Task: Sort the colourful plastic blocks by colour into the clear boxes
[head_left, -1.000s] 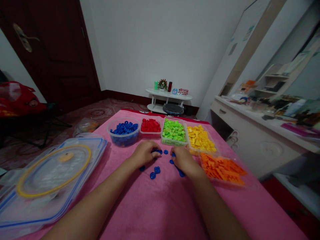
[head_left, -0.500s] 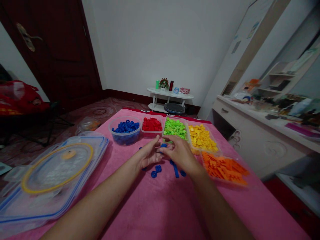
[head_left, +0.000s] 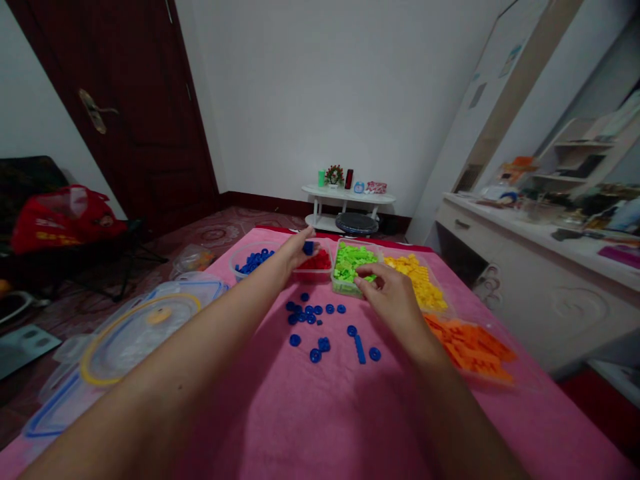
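My left hand (head_left: 296, 253) is raised over the red block container (head_left: 316, 275), its fingers closed around a blue block (head_left: 309, 247). Beside the near right corner of the green block container (head_left: 345, 287) is my right hand (head_left: 390, 288). Its thumb and forefinger are curved and slightly apart, with nothing visible between them. On the pink cloth below lie several small blue wheels (head_left: 301, 316), a blue studded piece (head_left: 324, 344) and a long blue strip (head_left: 360, 349). My left forearm partly covers the round tub of blue pieces (head_left: 240, 275).
Yellow blocks (head_left: 417, 280) and orange blocks (head_left: 470, 350) fill containers along the right side. Clear lids with a yellow ring (head_left: 93, 377) lie at the left edge. A white dresser (head_left: 525, 267) stands to the right, and a small white stand (head_left: 320, 191) by the wall.
My hands, together around a blue piece before, have separated. The left moved forward with a blue block over the red container; the right shifted right. The camera view swung slightly left, uncovering the wheels.
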`<state>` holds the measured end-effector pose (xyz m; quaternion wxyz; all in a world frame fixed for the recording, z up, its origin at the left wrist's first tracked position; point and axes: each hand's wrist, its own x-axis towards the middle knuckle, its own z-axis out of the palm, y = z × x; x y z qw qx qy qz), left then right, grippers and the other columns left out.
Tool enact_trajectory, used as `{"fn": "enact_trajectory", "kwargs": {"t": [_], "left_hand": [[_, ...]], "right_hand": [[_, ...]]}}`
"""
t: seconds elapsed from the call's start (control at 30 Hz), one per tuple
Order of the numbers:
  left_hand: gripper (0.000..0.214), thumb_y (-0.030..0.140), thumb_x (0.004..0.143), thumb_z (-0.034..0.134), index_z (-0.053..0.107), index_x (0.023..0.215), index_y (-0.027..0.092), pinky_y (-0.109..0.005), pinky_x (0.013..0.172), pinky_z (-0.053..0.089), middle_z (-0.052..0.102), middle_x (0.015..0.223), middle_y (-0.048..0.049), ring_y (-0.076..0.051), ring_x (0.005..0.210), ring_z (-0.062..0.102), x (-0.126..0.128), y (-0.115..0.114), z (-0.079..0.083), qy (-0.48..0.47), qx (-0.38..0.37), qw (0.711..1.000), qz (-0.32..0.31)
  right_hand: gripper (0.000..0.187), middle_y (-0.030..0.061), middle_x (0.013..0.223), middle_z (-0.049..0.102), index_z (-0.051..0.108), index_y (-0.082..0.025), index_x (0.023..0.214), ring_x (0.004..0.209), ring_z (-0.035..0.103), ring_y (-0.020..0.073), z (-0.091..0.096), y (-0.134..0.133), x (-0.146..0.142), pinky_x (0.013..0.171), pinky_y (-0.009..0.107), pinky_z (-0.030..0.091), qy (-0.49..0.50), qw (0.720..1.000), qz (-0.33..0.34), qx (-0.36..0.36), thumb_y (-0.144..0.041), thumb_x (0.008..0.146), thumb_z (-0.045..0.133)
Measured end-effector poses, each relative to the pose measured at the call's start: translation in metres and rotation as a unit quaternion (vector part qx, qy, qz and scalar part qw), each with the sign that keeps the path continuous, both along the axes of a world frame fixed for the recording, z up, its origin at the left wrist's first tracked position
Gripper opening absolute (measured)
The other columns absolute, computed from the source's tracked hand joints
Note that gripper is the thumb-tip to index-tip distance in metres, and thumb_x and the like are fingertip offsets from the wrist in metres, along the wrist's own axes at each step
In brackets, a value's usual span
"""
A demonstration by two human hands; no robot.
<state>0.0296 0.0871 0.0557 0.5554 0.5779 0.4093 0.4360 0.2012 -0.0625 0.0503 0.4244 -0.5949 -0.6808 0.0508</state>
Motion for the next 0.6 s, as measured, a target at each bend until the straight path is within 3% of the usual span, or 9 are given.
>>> {"fn": "enact_trajectory", "kwargs": {"t": [0.13, 0.23, 0.37, 0.5, 0.6], "left_hand": [[0.015, 0.025, 0.085, 0.058, 0.062, 0.096, 0.015, -0.03, 0.08, 0.047, 0.066, 0.102, -0.0082, -0.019, 0.095, 0.058, 0.0, 0.007, 0.008, 0.075, 0.117, 0.988, 0.061], [0.016, 0.024, 0.08, 0.061, 0.069, 0.09, 0.014, -0.029, 0.081, 0.045, 0.069, 0.095, -0.0076, -0.018, 0.09, 0.06, -0.004, -0.018, -0.004, 0.179, 0.218, 0.959, 0.007], [0.018, 0.02, 0.079, 0.055, 0.072, 0.081, 0.016, -0.027, 0.07, 0.044, 0.07, 0.075, -0.0039, -0.017, 0.072, 0.061, -0.02, -0.062, -0.028, 0.387, 0.308, 0.863, -0.103], [0.026, 0.017, 0.076, 0.055, 0.071, 0.097, 0.021, -0.029, 0.074, 0.043, 0.068, 0.095, -0.009, -0.023, 0.091, 0.061, -0.042, -0.089, -0.048, 0.534, 0.317, 0.779, -0.087], [0.035, 0.02, 0.076, 0.057, 0.066, 0.11, 0.022, -0.03, 0.073, 0.044, 0.063, 0.105, -0.0126, -0.026, 0.097, 0.059, -0.057, -0.098, -0.061, 0.586, 0.287, 0.755, -0.07]], "right_hand": [[0.02, 0.0068, 0.093, 0.068, 0.069, -0.017, 0.093, 0.077, 0.06, 0.0168, -0.016, 0.005, -0.004, 0.071, 0.03, 0.046, -0.031, 0.999, 0.012, -0.039, -0.023, 0.079, 0.056], [0.027, 0.0072, 0.101, 0.067, 0.067, -0.017, 0.103, 0.091, 0.06, 0.0185, -0.04, 0.009, -0.01, 0.083, 0.031, 0.044, -0.085, 0.992, 0.029, -0.084, -0.017, 0.08, 0.054], [0.043, 0.0089, 0.116, 0.059, 0.059, -0.019, 0.12, 0.11, 0.052, 0.0195, -0.07, 0.011, -0.016, 0.092, 0.029, 0.039, -0.143, 0.98, 0.044, -0.133, -0.011, 0.078, 0.054], [0.03, 0.0097, 0.109, 0.059, 0.063, -0.017, 0.108, 0.105, 0.053, 0.0196, -0.082, 0.013, -0.015, 0.089, 0.029, 0.04, -0.158, 0.972, 0.028, -0.173, -0.012, 0.08, 0.053], [0.026, 0.0096, 0.107, 0.06, 0.061, -0.015, 0.105, 0.103, 0.055, 0.0195, -0.079, 0.014, -0.015, 0.088, 0.028, 0.039, -0.136, 0.979, 0.012, -0.151, -0.013, 0.081, 0.052]]}}
